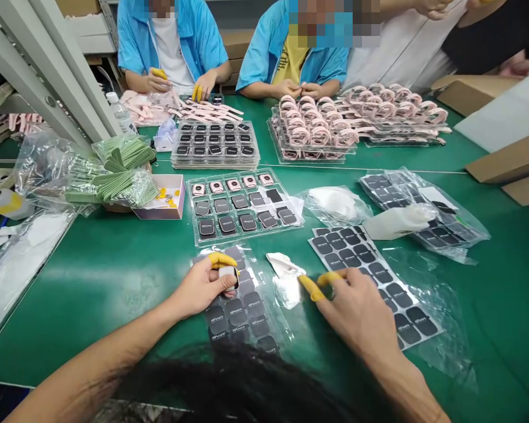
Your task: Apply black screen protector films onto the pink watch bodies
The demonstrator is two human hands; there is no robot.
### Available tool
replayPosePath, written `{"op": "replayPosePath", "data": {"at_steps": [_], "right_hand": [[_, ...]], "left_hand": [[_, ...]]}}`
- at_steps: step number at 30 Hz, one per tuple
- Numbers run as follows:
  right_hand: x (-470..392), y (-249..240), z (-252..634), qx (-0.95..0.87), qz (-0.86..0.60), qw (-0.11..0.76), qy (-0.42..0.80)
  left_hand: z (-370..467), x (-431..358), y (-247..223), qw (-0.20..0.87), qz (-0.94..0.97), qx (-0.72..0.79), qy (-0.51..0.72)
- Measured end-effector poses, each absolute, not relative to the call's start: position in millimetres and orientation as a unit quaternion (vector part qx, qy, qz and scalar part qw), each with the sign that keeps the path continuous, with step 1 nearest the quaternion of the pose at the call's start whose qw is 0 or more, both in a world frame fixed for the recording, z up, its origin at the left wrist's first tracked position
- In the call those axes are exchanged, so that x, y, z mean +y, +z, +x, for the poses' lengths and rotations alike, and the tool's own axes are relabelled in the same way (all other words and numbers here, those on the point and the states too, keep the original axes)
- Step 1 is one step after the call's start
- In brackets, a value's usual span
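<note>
My left hand (203, 286), with a yellow finger cot on, grips a small square watch body (229, 276) between thumb and fingers. It is above a clear-wrapped sheet of dark square stickers (235, 314). My right hand (357, 302), wearing yellow finger cots, has its fingers apart and nothing visible in them. Its fingertips are just right of a crumpled white wipe (284, 267); I cannot tell whether they touch it. Right of that hand lies another sheet of dark square stickers (381, 273). Beyond both hands, a clear tray (194, 205) holds watch bodies, many topped with dark stickers.
A white squeeze bottle (399, 222) lies beside bagged sticker sheets (458, 235). Left stand a small box (158, 214) of yellow finger cots and green straps (126, 164). Stacked trays (216, 161) and pink straps (317, 132) are farther back. Two co-workers in blue (176, 47) sit opposite.
</note>
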State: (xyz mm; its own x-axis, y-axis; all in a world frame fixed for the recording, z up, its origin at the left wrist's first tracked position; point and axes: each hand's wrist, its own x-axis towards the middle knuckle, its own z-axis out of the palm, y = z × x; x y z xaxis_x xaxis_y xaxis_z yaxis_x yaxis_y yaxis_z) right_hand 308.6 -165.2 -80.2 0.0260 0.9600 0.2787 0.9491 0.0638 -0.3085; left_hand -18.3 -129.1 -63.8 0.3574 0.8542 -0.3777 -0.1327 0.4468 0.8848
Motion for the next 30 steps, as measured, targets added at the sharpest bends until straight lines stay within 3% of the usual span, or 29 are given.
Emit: {"op": "replayPosePath", "data": {"at_steps": [3, 8, 12, 15, 24, 30], "right_hand": [[-146.7, -89.4, 305.1, -0.700, -0.676, 0.225, -0.040], [-118.3, -84.3, 258.6, -0.777, -0.575, 0.255, 0.027], [-126.8, -72.2, 214.0, -0.825, -0.426, 0.358, 0.099], [-130.9, -70.2, 190.6, -0.853, -0.355, 0.364, 0.117], [-123.7, -84.2, 190.1, -0.851, -0.336, 0.392, 0.095], [-126.4, -85.6, 189.2, -0.797, -0.429, 0.422, 0.056]], "left_hand": [[-20.9, -129.3, -61.1, 0.719, 0.402, 0.467, 0.322], [-21.9, -132.2, -56.6, 0.700, 0.431, 0.479, 0.309], [-21.7, -132.2, -63.3, 0.658, 0.466, 0.493, 0.327], [-20.7, -132.5, -67.4, 0.627, 0.488, 0.506, 0.336], [-18.1, -130.4, -68.9, 0.634, 0.468, 0.513, 0.342], [-16.3, -130.4, -66.8, 0.644, 0.436, 0.522, 0.349]]}}
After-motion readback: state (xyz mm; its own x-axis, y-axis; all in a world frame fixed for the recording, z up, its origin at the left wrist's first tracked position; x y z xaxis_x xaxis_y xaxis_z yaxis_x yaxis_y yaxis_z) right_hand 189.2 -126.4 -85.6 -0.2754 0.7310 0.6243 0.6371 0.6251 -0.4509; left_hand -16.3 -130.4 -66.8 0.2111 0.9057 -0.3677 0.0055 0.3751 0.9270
